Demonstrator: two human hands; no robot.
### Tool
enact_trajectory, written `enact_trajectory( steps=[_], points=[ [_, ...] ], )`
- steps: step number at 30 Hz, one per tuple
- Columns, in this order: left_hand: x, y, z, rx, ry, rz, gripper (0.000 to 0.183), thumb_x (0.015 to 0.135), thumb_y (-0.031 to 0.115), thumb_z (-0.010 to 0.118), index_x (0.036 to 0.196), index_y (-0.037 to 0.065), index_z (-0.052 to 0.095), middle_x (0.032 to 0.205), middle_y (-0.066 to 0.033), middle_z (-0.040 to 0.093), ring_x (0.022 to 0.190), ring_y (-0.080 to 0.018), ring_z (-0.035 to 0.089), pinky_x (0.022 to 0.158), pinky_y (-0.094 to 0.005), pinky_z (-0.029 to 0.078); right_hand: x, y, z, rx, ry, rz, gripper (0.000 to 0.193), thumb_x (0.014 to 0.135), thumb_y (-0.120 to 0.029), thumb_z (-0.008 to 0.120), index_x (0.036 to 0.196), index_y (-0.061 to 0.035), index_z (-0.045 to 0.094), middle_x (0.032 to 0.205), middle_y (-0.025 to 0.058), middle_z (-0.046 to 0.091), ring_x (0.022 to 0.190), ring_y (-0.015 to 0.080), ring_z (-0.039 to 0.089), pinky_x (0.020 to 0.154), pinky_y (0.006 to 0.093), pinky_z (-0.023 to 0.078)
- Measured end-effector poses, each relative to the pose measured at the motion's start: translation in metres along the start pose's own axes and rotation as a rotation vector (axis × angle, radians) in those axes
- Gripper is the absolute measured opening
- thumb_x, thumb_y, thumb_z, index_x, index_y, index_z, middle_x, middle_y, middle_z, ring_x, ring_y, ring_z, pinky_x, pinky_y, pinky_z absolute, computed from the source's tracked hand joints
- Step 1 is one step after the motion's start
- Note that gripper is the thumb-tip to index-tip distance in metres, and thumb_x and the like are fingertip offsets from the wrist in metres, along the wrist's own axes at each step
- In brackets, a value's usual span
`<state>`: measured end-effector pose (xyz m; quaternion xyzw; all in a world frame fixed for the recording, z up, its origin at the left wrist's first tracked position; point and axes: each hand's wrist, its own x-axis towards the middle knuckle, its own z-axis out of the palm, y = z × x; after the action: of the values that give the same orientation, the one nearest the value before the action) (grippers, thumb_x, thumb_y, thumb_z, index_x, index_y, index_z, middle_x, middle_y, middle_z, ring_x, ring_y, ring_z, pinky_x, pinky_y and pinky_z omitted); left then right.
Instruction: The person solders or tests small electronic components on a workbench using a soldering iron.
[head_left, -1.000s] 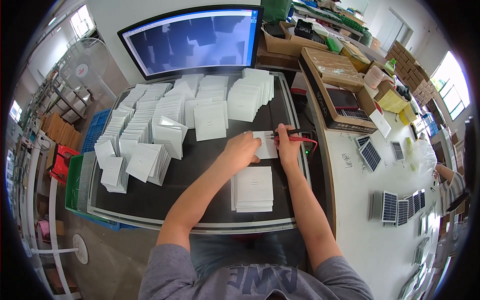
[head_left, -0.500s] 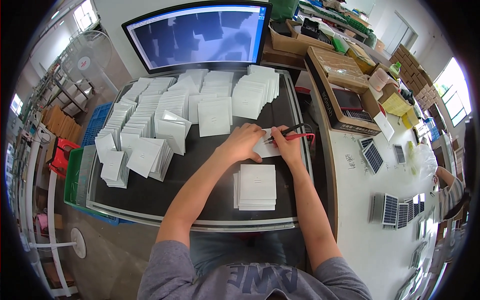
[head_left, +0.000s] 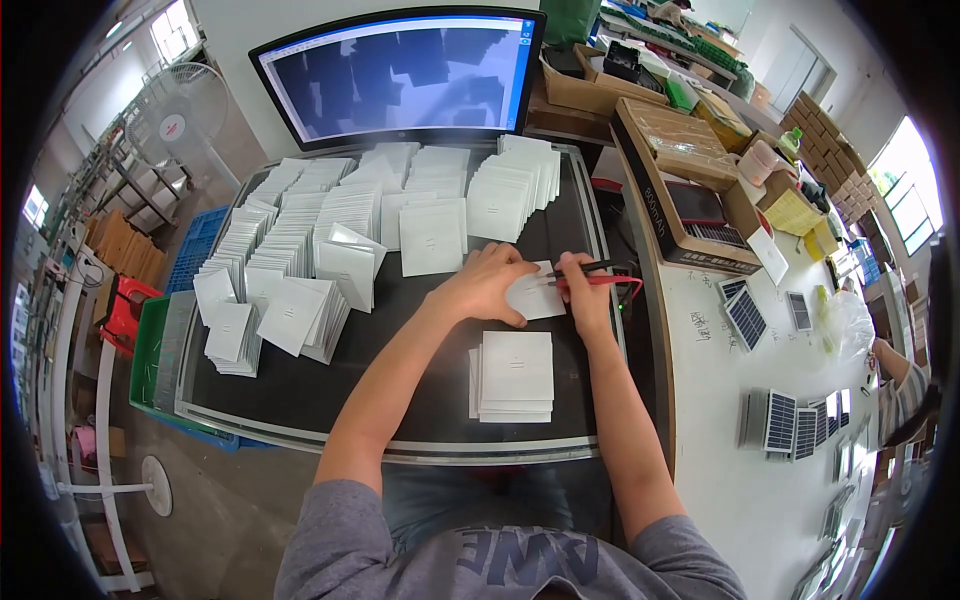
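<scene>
My left hand (head_left: 487, 287) grips a white square panel (head_left: 537, 300) by its left side, thumb at the near edge and fingers at the far edge. In my right hand (head_left: 587, 300) are two test probes, a black one (head_left: 597, 266) and a red one (head_left: 612, 281). Their tips point left over the panel, close to the small marks at its middle; whether they touch it I cannot tell. Closer to me lies a short stack of similar white panels (head_left: 516, 366). Rows of leaning white panels (head_left: 345, 215) fill the table's far and left parts.
A monitor (head_left: 400, 75) stands behind the rows. The dark table (head_left: 420, 400) has a metal rim. To the right, a white bench (head_left: 710, 400) carries an open carton (head_left: 690, 215) and small solar panels (head_left: 790, 425). Another person's arm (head_left: 895, 365) reaches in at the far right.
My right hand has shifted slightly right with the probes, and their tips have drawn a little to the right over the panel. My left hand keeps hold of the panel.
</scene>
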<state>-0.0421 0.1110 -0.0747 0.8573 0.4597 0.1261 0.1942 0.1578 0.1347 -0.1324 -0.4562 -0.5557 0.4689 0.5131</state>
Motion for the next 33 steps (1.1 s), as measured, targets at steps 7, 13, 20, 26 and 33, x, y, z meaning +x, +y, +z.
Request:
enact_trajectory(
  steps=[7,13,20,26,33],
  points=[
    [-0.028,0.014,-0.027,-0.108,-0.327,-0.058,0.084,0.068,0.041,0.080,0.137,0.007,0.047,0.127,-0.0166,0.050,0.123,-0.0342,0.044,0.103,-0.0392,0.040,0.005,0.002,-0.008,0.320,0.122,0.062,0.026,0.095,-0.027,0.060,0.083,-0.0047,0.058,0.063,-0.0004,0.052,0.052,0.0084,0.049,0.047,0.0225,0.036],
    [-0.002,-0.004,-0.010,0.247,-0.152,-0.125,0.089,0.073,0.054,0.074,0.136,-0.001,0.044,0.136,-0.0193,0.044,0.133,-0.0351,0.036,0.107,-0.0494,0.034,0.005,0.000,-0.006,0.272,0.090,0.036,0.027,0.095,-0.026,0.060,0.082,-0.0029,0.060,0.062,0.0005,0.053,0.052,0.0074,0.050,0.048,0.0219,0.036],
    [0.053,-0.035,0.023,0.557,0.333,-0.203,0.090,0.078,0.060,0.065,0.134,-0.007,0.044,0.149,-0.0195,0.034,0.144,-0.0349,0.021,0.112,-0.0575,0.021,0.005,0.004,-0.008,0.321,0.104,0.044,0.029,0.095,-0.028,0.061,0.082,-0.0028,0.060,0.063,0.0005,0.054,0.053,0.0074,0.050,0.047,0.0218,0.036],
    [0.019,-0.001,0.025,0.204,0.056,-0.035,0.071,0.076,0.045,0.074,0.130,0.003,0.054,0.139,-0.0170,0.045,0.130,-0.0359,0.039,0.105,-0.0492,0.036,0.004,-0.001,-0.004,0.228,0.150,0.036,0.028,0.094,-0.026,0.061,0.079,-0.0031,0.061,0.062,0.0003,0.056,0.054,0.0069,0.052,0.049,0.0223,0.038],
    [0.009,-0.001,0.022,0.072,0.104,-0.031,0.062,0.071,0.028,0.081,0.125,0.007,0.060,0.132,-0.0161,0.048,0.121,-0.0342,0.044,0.104,-0.0408,0.039,0.004,0.006,0.010,-0.058,0.115,-0.088,0.027,0.094,-0.022,0.061,0.077,-0.0012,0.062,0.060,-0.0010,0.056,0.055,0.0060,0.051,0.051,0.0229,0.039]
  ],
)
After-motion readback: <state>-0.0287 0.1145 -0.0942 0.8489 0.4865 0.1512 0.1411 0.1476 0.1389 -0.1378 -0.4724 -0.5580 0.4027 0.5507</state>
